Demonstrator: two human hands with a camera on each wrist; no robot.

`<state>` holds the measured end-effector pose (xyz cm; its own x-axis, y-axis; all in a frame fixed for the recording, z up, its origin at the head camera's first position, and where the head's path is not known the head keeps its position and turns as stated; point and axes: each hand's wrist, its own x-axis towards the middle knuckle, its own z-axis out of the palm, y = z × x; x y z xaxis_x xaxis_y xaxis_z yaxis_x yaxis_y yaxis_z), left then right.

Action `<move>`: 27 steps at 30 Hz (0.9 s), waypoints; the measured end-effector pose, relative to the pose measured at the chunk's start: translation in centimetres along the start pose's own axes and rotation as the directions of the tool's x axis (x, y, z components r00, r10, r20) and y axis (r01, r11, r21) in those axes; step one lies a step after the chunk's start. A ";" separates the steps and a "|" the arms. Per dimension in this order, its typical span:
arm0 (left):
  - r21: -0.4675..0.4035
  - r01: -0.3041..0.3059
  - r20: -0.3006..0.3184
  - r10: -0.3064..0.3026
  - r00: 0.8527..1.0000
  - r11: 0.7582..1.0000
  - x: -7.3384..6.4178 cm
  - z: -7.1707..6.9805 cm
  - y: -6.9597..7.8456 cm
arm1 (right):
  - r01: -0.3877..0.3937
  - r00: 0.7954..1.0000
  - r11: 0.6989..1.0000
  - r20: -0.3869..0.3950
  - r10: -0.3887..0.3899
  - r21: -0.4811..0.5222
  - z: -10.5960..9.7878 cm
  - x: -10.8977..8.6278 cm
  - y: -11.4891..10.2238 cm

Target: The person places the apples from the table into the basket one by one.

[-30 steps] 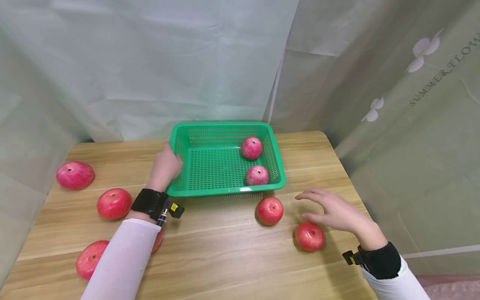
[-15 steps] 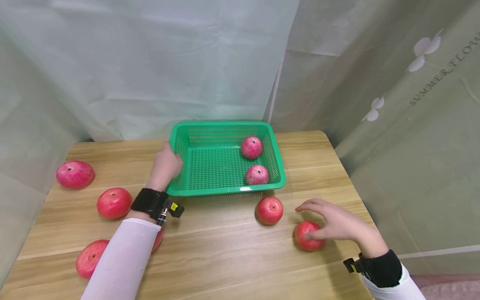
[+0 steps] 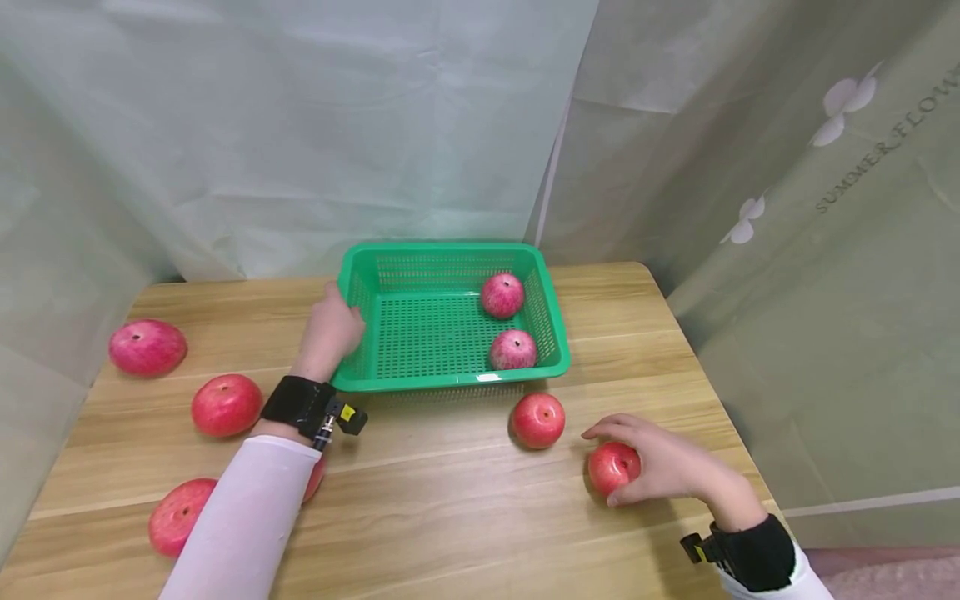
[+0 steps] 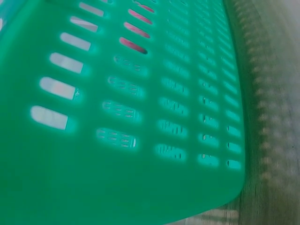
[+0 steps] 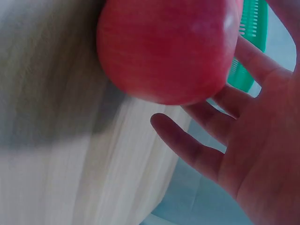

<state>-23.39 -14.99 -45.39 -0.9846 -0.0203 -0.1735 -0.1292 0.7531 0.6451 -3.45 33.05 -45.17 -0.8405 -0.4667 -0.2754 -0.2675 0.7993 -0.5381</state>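
Presently: green basket [image 3: 420,384], centre frame; left hand [image 3: 330,329], gripping its left rim; right hand [image 3: 667,460], lower right, fingers spread about a red apple [image 3: 612,467]; five more apples [image 3: 538,421] outside, left and centre — two pink apples [image 3: 513,350] inside — early stage, seemingly

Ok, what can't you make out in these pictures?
Head view: one fruit, mostly hidden by the left sleeve.
Head view: the lettering, cut off by the right edge.
Left wrist view: the left hand, out of frame.
Right wrist view: part of the fruit by the right hand, cut off by the top edge.
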 end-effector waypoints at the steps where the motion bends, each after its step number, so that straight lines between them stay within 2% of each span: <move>1: -0.001 0.003 0.000 -0.003 1.000 1.000 0.0 0.0 0.0 | -0.005 1.000 1.000 0.001 0.005 0.000 0.2 0.0 0.0; 13: 0.010 0.002 -0.003 -0.002 1.000 1.000 0.0 0.1 0.0 | -0.038 0.999 0.999 0.028 0.037 0.022 1.0 0.0 -0.2; 27: -0.003 0.007 -0.002 -0.007 1.000 1.000 -0.3 0.0 0.1 | -0.009 0.999 0.999 0.053 0.006 0.044 1.4 0.7 0.1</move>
<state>-23.15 -14.85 -45.28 -0.9838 -0.0268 -0.1770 -0.1367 0.7509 0.6461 -3.39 32.31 -46.48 -0.8159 -0.4811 -0.3208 -0.2390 0.7858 -0.5704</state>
